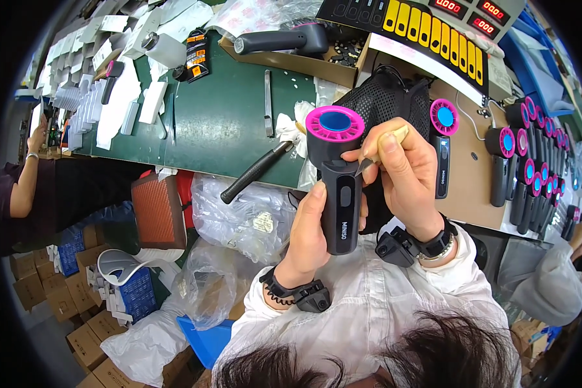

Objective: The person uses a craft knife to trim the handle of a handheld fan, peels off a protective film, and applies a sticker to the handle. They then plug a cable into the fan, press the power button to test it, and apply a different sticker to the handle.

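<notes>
Left hand (309, 236) grips fan (335, 178), right hand (407, 169) pinches thin blade (367, 164) at neck. I'd keep it flat, shallow.

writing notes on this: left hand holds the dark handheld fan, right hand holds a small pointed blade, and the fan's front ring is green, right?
No, the front ring is bright pink, not green, as the head view shows. The rest stands: the left hand holds the dark handheld fan, and the right hand holds a small pointed blade.
</notes>
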Demonstrator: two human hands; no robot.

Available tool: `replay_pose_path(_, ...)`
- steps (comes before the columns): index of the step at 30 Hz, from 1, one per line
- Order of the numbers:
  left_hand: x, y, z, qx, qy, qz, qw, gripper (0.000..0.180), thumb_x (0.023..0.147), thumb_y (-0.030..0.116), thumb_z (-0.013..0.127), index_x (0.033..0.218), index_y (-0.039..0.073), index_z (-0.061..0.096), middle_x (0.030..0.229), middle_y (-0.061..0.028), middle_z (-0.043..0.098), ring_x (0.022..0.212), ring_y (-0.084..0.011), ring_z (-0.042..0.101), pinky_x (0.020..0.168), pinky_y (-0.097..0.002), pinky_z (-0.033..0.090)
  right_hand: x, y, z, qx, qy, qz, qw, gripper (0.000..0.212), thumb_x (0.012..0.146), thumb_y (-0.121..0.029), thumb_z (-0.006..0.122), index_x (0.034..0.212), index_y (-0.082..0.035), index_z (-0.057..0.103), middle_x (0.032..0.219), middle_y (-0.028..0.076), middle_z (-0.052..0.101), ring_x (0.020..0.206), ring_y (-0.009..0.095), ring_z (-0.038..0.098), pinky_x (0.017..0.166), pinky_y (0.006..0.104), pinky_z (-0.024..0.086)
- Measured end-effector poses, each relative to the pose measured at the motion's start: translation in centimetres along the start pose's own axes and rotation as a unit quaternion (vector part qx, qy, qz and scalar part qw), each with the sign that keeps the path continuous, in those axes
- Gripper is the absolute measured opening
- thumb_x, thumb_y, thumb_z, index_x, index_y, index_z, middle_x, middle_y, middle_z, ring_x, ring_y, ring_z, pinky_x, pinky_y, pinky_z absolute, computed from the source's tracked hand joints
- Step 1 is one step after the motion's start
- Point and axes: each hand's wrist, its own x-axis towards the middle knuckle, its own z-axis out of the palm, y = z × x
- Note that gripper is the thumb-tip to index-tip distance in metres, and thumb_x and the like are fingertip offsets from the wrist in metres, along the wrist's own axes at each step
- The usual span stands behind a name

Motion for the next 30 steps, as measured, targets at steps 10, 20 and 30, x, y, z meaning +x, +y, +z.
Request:
replay_pose_path(10,0.9,-0.9,-0.6,-0.005,0.005,-0.012,1.000,0.052,0.093,0.043,0.028,0.104,-0.001,0.053,0.081,-0.0088,0.058,0.068,-0.0143,0.055,0.063,-0.0255,0.045,-0.4,0.4,-0.3,-0.020,0.008,0.002,1.000,0.025,0.096,-0.021,0.040,0.086,-0.001,0.051,0.072,0.003,0.050,0.059,0.005,0.048,0.083,0.0344,0.050)
replay_pose_path(20,1.4,-1.4,-0.6,0.048,0.045,-0.020,0.998,0.051,0.088,0.045,0.034,0.099,-0.001,0.054,0.078,-0.0073,0.058,0.067,-0.0132,0.056,0.062,-0.0261,0.047,-0.8,0.0,-0.6,-0.170,-0.021,-0.077,0.982,0.023,0.094,-0.019,0.044,0.086,0.001,0.052,0.074,0.007,0.055,0.056,0.006,0.049,0.075,0.0328,0.051)
replay_pose_path(30,1.2,-1.0,0.4,0.070,0.034,0.023,0.997,0.047,0.082,0.045,0.044,0.094,0.000,0.053,0.081,-0.0064,0.056,0.069,-0.0133,0.055,0.061,-0.0246,0.045,-1.2,0.4,-0.5,-0.220,-0.036,-0.199,0.954,0.019,0.093,-0.014,0.045,0.087,0.002,0.054,0.070,0.007,0.055,0.057,0.010,0.050,0.073,0.0365,0.052)
